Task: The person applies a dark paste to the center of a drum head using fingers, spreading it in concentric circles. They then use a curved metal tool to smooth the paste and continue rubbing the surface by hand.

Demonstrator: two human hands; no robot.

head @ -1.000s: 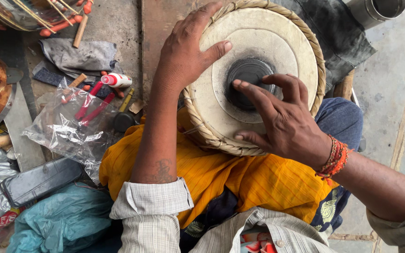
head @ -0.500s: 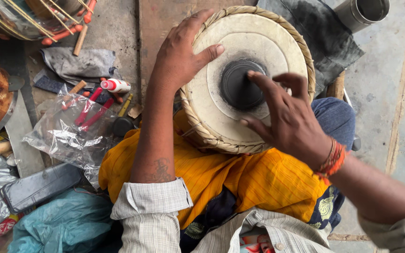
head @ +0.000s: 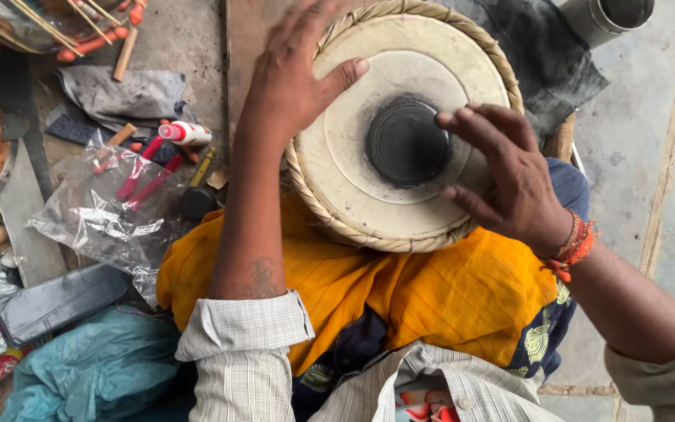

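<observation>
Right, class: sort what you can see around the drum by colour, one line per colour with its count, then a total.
Cream: 1, the drum head
Black: 1, the round patch at its centre
Yellow: 1, the cloth under the drum
Teal: 1, the bag
Grey: 1, the rag
Total: 5

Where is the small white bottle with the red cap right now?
In the head view, the white bottle lies on the floor left of the drum, beside the left hand, just above the clear plastic bag and below a grey cloth.

Concrete floor (head: 177, 35): grey rag (head: 126, 94), plastic bag (head: 111, 215), teal cloth (head: 80, 375), dark case (head: 56, 303).
</observation>
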